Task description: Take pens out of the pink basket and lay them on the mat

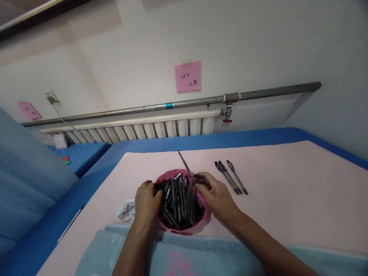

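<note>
A round pink basket [174,172] full of black pens [179,201] stands in front of me on the pink table cover. My right hand [216,196] is at the basket's right rim, its fingers pinched on a thin dark pen [186,164] that slants up and left past the far rim. My left hand [147,203] rests at the left side of the basket, thumb and fingers curled together. A dark bit shows by its fingertips, too small to name. To the right of the basket, several capped pens [228,176] lie side by side on the cover.
Crumpled white paper or plastic [126,211] lies left of the basket. A light blue cloth [221,261] with pink print covers the near edge. Behind the blue-edged table are a white radiator [160,129] and a metal pipe [136,111]. A blue curtain [20,179] hangs at left.
</note>
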A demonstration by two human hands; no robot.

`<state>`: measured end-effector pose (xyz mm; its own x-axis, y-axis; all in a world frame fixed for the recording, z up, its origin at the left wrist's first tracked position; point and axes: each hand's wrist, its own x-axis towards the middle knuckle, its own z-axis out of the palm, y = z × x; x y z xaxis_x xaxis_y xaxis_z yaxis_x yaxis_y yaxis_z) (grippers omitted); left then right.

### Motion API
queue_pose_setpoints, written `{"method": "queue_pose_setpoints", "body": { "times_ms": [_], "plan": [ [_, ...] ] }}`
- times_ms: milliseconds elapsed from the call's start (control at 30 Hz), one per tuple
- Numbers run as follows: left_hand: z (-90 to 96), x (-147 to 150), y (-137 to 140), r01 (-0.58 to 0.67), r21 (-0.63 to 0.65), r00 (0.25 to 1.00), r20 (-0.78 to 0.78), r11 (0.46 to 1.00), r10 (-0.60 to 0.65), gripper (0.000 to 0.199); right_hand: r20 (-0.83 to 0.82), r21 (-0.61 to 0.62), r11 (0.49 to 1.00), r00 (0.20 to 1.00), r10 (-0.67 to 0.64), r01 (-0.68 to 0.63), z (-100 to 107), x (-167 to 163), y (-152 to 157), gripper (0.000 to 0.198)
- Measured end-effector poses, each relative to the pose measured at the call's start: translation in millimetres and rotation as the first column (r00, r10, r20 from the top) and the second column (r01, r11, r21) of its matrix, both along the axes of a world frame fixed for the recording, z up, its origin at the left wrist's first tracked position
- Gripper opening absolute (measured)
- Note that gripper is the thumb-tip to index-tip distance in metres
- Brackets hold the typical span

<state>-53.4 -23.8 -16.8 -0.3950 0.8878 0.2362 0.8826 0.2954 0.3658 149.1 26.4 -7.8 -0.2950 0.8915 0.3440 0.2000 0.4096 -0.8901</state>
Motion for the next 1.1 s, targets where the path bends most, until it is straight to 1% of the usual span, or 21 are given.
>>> {"method": "queue_pose_setpoints", "body": {
  "times_ms": [133, 200, 267, 333, 400, 467, 500, 533, 567, 600, 633, 667, 700, 733, 767, 800, 833, 900, 967, 1100],
  "plan": [
    [-1.7, 2.5, 1.7, -0.014, -0.023, 0.993, -0.119, 1.000, 0.012, 0.026, 0.002, 0.000, 1.000, 1.000, 0.002, -0.002, 0.8, -0.1, -0.3, 0.019],
    [-1.6, 2.6, 1.6, -0.011, -0.028, 0.992, -0.125, 1.000, 0.007, 0.026, -0.002, -0.004, 1.000, 1.000, 0.010, -0.010, 0.7, -0.1, -0.1, 0.019],
    [-0.8, 3.0, 1.0, -0.016, -0.011, 0.995, -0.100, 1.000, 0.015, 0.025, -0.001, -0.006, 1.000, 1.000, 0.012, -0.012, -0.1, 0.0, 0.5, 0.020],
    [1.2, 4.7, 0.0, -0.019, 0.042, 0.999, -0.048, 0.999, 0.021, 0.024, 0.001, -0.006, 1.000, 1.000, 0.014, -0.014, -1.1, 0.2, 1.2, 0.020],
    [5.0, 7.5, -1.6, -0.019, 0.114, 0.999, 0.039, 0.993, 0.014, 0.020, 0.000, -0.001, 1.000, 1.000, 0.013, -0.013, -1.7, 0.5, 1.5, 0.020],
    [10.7, 10.0, -3.7, -0.037, 0.203, 0.981, 0.193, 0.979, -0.003, 0.016, 0.002, 0.009, 1.000, 1.000, 0.006, -0.006, -1.1, 0.8, 0.6, 0.020],
    [14.0, 10.6, -4.7, -0.062, 0.255, 0.950, 0.310, 0.965, -0.021, 0.014, 0.012, 0.015, 1.000, 1.000, 0.006, -0.006, -0.3, 0.9, -0.3, 0.020],
    [17.5, 10.5, -5.8, -0.102, 0.309, 0.890, 0.454, 0.945, -0.053, 0.014, 0.030, 0.024, 1.000, 0.999, 0.011, -0.012, 0.8, 1.0, -1.7, 0.020],
    [20.8, 9.6, -6.7, -0.160, 0.354, 0.788, 0.609, 0.921, -0.097, 0.015, 0.055, 0.034, 0.999, 0.998, 0.027, -0.029, 2.2, 0.9, -3.4, 0.021],
    [23.9, 8.1, -7.5, -0.230, 0.374, 0.642, 0.752, 0.899, -0.148, 0.017, 0.087, 0.048, 0.997, 0.995, 0.056, -0.061, 3.7, 0.6, -5.5, 0.022],
    [26.7, 6.0, -8.1, -0.298, 0.365, 0.470, 0.860, 0.882, -0.197, 0.019, 0.122, 0.066, 0.993, 0.988, 0.094, -0.103, 5.3, 0.2, -7.8, 0.024],
    [29.0, 3.7, -8.6, -0.356, 0.336, 0.298, 0.925, 0.872, -0.234, 0.021, 0.160, 0.086, 0.985, 0.978, 0.137, -0.152, 6.8, -0.4, -10.1, 0.025],
    [30.9, 1.2, -8.8, -0.400, 0.298, 0.153, 0.954, 0.867, -0.258, 0.022, 0.198, 0.108, 0.973, 0.964, 0.179, -0.203, 8.1, -1.0, -12.3, 0.026],
    [32.4, -1.0, -9.0, -0.434, 0.263, 0.049, 0.962, 0.862, -0.269, 0.021, 0.234, 0.125, 0.960, 0.948, 0.216, -0.250, 9.1, -1.7, -14.2, 0.027],
    [33.5, -2.8, -9.0, -0.457, 0.239, -0.016, 0.961, 0.857, -0.277, 0.020, 0.265, 0.139, 0.948, 0.933, 0.245, -0.288, 9.9, -2.4, -15.7, 0.028],
    [34.2, -4.0, -9.0, -0.475, 0.224, -0.053, 0.958, 0.851, -0.282, 0.018, 0.285, 0.146, 0.939, 0.922, 0.263, -0.313, 10.4, -3.0, -16.8, 0.028],
    [34.6, -4.7, -8.9, -0.488, 0.217, -0.071, 0.955, 0.845, -0.287, 0.016, 0.294, 0.147, 0.933, 0.915, 0.275, -0.327, 10.6, -3.6, -17.6, 0.028],
    [34.8, -4.5, -8.6, -0.498, 0.212, -0.085, 0.953, 0.841, -0.291, 0.014, 0.290, 0.140, 0.931, 0.912, 0.288, -0.338, 10.6, -4.3, -18.1, 0.029],
    [34.4, -3.0, -8.3, -0.492, 0.218, -0.084, 0.952, 0.843, -0.295, 0.014, 0.285, 0.133, 0.931, 0.913, 0.292, -0.339, 10.2, -4.5, -17.9, 0.030],
    [32.2, -0.1, -7.6, -0.472, 0.240, -0.048, 0.954, 0.848, -0.296, 0.014, 0.295, 0.138, 0.931, 0.911, 0.288, -0.339, 8.4, -4.1, -17.0, 0.031]
  ]
}}
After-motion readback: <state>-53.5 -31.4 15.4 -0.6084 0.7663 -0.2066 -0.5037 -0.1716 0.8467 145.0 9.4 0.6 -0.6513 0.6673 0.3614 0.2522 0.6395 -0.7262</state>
